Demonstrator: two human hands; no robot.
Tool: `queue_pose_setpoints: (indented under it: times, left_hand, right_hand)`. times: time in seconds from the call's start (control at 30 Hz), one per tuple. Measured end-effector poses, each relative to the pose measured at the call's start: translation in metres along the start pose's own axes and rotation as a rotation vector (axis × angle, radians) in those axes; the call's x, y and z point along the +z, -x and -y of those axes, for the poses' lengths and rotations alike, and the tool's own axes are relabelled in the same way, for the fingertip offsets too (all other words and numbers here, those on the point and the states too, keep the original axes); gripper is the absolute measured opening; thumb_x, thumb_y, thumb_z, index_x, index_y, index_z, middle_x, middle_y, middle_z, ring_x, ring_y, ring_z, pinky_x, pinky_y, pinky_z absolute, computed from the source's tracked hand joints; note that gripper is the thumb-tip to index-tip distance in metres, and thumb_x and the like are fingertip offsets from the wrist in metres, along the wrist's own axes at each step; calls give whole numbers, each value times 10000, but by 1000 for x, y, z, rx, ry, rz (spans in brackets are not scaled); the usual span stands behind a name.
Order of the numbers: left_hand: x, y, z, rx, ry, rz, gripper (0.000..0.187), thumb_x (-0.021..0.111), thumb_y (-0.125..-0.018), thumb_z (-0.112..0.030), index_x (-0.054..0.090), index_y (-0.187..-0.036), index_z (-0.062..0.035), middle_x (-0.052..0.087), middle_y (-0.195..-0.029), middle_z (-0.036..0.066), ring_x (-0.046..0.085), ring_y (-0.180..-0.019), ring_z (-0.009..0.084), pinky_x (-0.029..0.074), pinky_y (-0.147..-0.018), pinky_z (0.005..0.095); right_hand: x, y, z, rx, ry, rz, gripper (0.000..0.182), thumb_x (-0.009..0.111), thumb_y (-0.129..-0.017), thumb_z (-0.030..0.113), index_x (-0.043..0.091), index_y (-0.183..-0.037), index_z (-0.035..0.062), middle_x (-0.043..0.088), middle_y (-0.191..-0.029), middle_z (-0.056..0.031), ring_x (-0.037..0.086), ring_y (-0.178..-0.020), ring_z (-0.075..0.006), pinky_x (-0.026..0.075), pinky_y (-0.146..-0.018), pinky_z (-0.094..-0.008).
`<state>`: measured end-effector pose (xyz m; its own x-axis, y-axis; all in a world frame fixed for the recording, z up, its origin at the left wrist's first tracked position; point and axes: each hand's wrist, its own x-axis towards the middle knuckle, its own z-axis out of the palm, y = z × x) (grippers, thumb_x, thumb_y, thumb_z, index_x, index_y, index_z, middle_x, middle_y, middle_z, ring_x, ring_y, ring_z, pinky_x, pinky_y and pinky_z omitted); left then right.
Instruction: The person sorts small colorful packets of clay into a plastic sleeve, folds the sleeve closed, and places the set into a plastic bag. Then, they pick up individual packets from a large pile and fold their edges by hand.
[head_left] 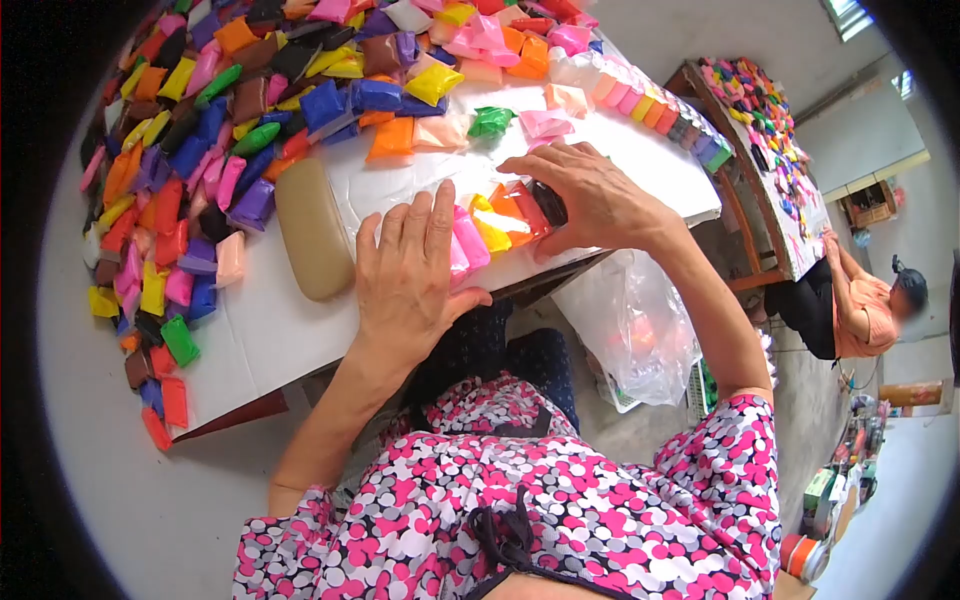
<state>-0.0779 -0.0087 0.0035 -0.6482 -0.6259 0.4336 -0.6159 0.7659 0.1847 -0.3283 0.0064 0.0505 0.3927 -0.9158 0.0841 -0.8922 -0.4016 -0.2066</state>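
Bracketing a short row of coloured packets (492, 228) between two bare hands at the centre of the frame, on a white desk (255, 345).

The left hand (405, 285) lies at the row's lower-left end by the pink packets, fingers long and close together, thumb stretched away; the right hand (605, 195) arches over the upper-right end, fingers and thumb straddling the black packet (548, 203), though I cannot tell whether they pinch it. Yellow and orange show between under clear, shiny film; any print is too small to read. A tan oblong block (313, 230) sits left of centre, beside the heaped packets (325, 108) filling the upper left; filled clear packs (650, 105) line the upper right.
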Motion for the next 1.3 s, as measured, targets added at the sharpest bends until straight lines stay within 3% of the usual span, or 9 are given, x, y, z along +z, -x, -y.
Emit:
queue_pose_setpoints:
  times: [0.3,0.4,0.5,0.53,0.87,0.97,1.07,1.17,1.3]
  left_hand:
    - [3,-7,14,-20,5,-62,1013,834,-569,-490,438,-1386,-40,546,-1251,136,518,-1144,310,368,-1001,448]
    - [-19,-4,11,47,14,-147,862,685,-775,-571,431,-1399,-35,543,-1305,155,493,-1216,337,316,-1075,471]
    - [-31,0,47,59,189,-164,747,390,-951,-616,417,-1414,-31,525,-1358,167,443,-1294,352,244,-1123,507]
    - [-34,0,56,27,174,-179,642,302,-1010,-523,466,-1390,-32,560,-1283,192,464,-1233,377,262,-1093,536]
    - [-45,21,90,-79,19,-7,767,257,-965,-647,458,-1407,-52,603,-1241,177,489,-1247,357,210,-1128,550]
    - [-49,22,86,26,-82,-27,801,497,-890,-633,426,-1426,-42,575,-1287,172,484,-1260,353,208,-1135,547]
    - [-53,14,44,40,167,-127,1002,747,-704,-554,353,-1461,-30,505,-1370,169,453,-1294,344,205,-1143,547]
    - [-25,6,33,151,169,-79,1190,849,-538,-479,288,-1483,-24,436,-1427,161,411,-1332,331,211,-1143,544]
    - [-7,2,33,47,106,-59,1169,845,-554,-479,289,-1482,-36,498,-1315,128,471,-1224,300,255,-1113,526]
  right_hand:
    - [10,-8,-1,-53,-28,-59,655,835,-630,362,595,-1164,70,639,-987,-113,590,-1011,-277,405,-921,-399]
    - [11,-9,-1,-37,-32,-57,646,832,-633,351,595,-1165,69,639,-989,-112,590,-1015,-277,404,-927,-398]
    - [12,-7,-1,-31,-26,-78,661,833,-632,355,596,-1178,69,640,-1008,-113,591,-1023,-277,403,-934,-394]
    - [12,-7,0,-29,-29,-78,669,833,-631,357,595,-1186,69,640,-1015,-113,591,-1025,-277,403,-937,-394]
    - [11,-9,5,52,-31,-41,713,841,-618,348,585,-1221,70,637,-1078,-126,586,-1067,-292,419,-951,-400]
    - [14,-8,5,34,-22,-79,734,835,-615,360,575,-1230,55,640,-1049,-132,593,-1043,-294,429,-933,-403]
    - [10,-8,8,20,-26,-96,754,837,-607,358,562,-1245,63,638,-1054,-144,595,-1036,-303,423,-942,-407]
    - [14,-15,8,-48,-94,-143,771,843,-594,349,554,-1254,76,641,-1046,-155,598,-1024,-309,415,-947,-407]
    - [10,-24,19,17,-119,12,775,850,-575,345,563,-1247,89,652,-1027,-157,602,-1016,-305,404,-949,-397]
